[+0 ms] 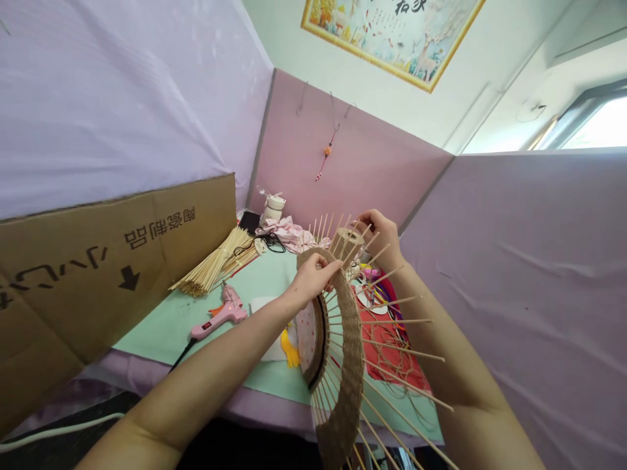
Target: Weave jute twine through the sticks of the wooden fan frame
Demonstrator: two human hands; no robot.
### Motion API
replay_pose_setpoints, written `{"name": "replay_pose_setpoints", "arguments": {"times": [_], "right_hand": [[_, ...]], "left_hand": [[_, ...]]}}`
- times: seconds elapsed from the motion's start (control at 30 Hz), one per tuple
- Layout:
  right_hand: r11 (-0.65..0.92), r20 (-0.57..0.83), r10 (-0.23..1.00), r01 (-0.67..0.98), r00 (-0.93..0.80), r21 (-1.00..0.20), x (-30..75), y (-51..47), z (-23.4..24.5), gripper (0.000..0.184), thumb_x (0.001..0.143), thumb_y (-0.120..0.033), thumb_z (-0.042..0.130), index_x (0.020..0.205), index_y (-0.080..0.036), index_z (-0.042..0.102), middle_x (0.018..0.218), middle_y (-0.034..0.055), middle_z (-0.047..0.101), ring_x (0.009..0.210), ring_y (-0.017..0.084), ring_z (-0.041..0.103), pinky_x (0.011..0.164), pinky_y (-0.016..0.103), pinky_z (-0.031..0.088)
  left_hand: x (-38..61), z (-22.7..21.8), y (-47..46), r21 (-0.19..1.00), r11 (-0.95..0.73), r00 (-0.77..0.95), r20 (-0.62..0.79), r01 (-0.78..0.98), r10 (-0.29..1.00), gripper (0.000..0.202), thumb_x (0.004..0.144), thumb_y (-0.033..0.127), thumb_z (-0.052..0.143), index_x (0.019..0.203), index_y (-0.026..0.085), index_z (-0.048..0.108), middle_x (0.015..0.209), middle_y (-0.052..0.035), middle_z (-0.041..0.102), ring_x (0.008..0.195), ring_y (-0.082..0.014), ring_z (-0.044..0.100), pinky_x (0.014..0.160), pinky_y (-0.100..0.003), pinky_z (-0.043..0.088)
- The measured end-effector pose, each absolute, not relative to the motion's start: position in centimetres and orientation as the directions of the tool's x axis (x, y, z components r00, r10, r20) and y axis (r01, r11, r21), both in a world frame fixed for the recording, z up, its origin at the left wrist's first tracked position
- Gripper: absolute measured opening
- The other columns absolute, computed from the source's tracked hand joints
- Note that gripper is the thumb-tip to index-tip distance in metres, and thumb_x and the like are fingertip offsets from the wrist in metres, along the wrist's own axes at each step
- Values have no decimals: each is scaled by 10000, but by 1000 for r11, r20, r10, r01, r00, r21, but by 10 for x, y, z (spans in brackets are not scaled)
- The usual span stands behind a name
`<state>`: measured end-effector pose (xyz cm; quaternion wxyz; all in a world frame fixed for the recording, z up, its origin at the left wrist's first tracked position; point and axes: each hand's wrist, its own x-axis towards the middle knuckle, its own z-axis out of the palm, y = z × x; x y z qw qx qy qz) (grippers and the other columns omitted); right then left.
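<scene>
On our woven stick piece (353,365), a broad band (351,326) is filled in — the outer stick ends (401,321) are bare, so we judge it partway. It lies between our hands: left hand (313,279) pinching its upper part, right hand (384,240) curled near the tips — its hold unclear.

Woven band (351,333): curving past the surface (196,312)'s front edge, its thin sticks (409,321) fanning outward
Left hand (313,277): pinching the band's upper part
Right hand (385,238): curling its fingers among the stick tips, its hold staying unclear
Glue gun (220,320): lying near the front left corner
Bundled sticks (210,262): resting along the left edge, beside the cardboard (161,261)
Red sheet (386,362): lying toward the right edge, loose cords crossing it
</scene>
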<state>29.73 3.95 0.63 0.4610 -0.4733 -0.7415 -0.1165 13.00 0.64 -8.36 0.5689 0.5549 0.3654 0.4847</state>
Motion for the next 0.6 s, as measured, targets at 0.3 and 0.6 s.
{"name": "replay_pose_setpoints", "arguments": {"times": [0.3,0.6], "right_hand": [[600,717,476,784,-509,159,293,36,54,140,903,-270,507,832,-205,609,838,68,629,771,186,561,730,307,437],[255,633,772,940,-57,-227,301,74,-5,128,821,-251,543,728,-172,584,647,11,583,601,138,478,600,271,352]], "left_hand": [[135,-85,10,990,-73,266,103,-118,958,308,805,420,648,733,205,439,613,40,562,478,-102,550,507,-239,453],[135,-90,11,987,-104,261,134,-123,956,361,780,493,647,733,213,423,579,55,554,461,-103,550,500,-228,425]]}}
